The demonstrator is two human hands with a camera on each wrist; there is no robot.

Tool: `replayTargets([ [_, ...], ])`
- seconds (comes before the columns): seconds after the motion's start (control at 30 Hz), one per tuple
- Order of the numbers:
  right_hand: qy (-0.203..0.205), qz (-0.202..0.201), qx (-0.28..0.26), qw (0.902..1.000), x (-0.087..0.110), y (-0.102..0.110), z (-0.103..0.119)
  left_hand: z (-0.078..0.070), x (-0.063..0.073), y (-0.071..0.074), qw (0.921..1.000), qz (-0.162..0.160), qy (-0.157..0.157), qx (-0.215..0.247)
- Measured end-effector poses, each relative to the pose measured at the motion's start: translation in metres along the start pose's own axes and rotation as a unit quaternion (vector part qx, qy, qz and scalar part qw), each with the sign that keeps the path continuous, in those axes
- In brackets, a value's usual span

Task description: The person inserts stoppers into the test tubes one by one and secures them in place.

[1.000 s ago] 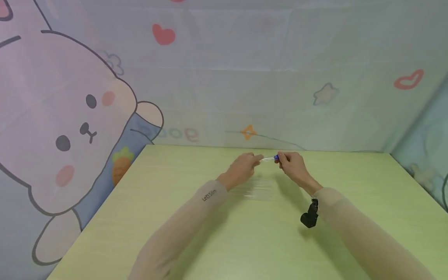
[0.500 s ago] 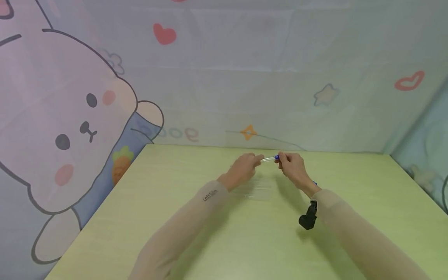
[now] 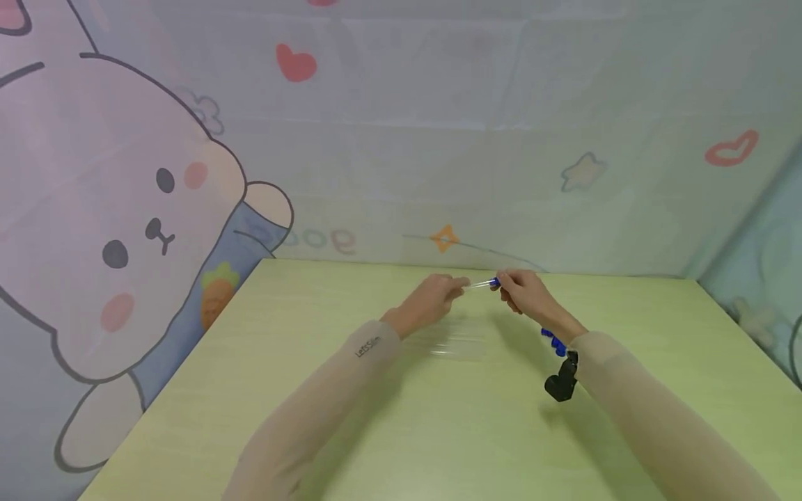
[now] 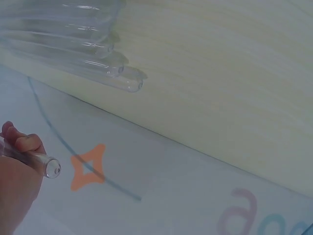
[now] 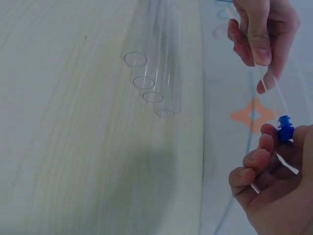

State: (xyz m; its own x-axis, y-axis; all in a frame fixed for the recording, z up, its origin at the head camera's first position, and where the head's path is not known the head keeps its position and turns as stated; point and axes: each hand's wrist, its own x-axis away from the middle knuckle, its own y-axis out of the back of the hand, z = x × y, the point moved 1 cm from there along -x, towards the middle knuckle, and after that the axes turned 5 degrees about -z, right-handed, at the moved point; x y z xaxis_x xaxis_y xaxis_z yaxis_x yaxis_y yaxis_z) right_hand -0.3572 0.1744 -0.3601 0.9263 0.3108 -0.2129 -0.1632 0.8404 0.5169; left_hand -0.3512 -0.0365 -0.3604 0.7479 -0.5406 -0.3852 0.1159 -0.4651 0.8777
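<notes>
My left hand [image 3: 432, 300] grips a clear test tube [image 5: 274, 90] near the back edge of the table. In the left wrist view, the tube's rounded end [image 4: 52, 168] sticks out past the curled fingers. My right hand [image 3: 525, 292] pinches a blue stopper [image 5: 285, 129] between thumb and fingertip. That stopper sits at the tube's mouth, and I cannot tell how far in it is. Below the hands, several more clear test tubes [image 5: 166, 73] lie side by side on the table, their mouths without stoppers. Loose blue stoppers [image 3: 555, 342] lie partly hidden behind my right wrist.
A pale yellow-green table [image 3: 426, 445] spreads beneath both arms. At its back hangs a printed cloth [image 3: 401, 139] with a cartoon bear and hearts. A black wrist camera [image 3: 560, 383] hangs at the right sleeve. A dark cable [image 3: 796, 348] shows at the far right.
My right forearm has shifted slightly right, so more of the loose blue stoppers show beside it. My left hand has moved very slightly left. Both hands keep their hold.
</notes>
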Motion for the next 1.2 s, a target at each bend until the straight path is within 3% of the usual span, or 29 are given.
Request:
replayTargets([
  [0.1, -0.008, 0.010, -0.007, 0.9999, 0.000, -0.001, -0.004, 0.001, 0.000, -0.002, 0.9999, 0.011, 0.001, -0.005],
  [0.37, -0.041, -0.014, -0.086, 0.9954, 0.003, -0.006, -0.005, 0.001, 0.001, -0.004, 0.9994, 0.025, 0.012, -0.020],
  [0.7, -0.052, -0.050, -0.185, 0.9802, -0.003, -0.011, -0.007, 0.005, -0.003, -0.007, 0.9998, -0.001, 0.018, -0.011],
  [1.0, -0.089, -0.103, -0.210, 0.9681, 0.005, -0.024, -0.004, 0.000, 0.005, -0.008, 0.9995, -0.004, 0.017, -0.026],
  [1.2, -0.093, -0.111, -0.228, 0.9628, 0.010, -0.024, 0.006, -0.003, 0.007, -0.005, 0.9993, -0.009, 0.002, -0.037],
])
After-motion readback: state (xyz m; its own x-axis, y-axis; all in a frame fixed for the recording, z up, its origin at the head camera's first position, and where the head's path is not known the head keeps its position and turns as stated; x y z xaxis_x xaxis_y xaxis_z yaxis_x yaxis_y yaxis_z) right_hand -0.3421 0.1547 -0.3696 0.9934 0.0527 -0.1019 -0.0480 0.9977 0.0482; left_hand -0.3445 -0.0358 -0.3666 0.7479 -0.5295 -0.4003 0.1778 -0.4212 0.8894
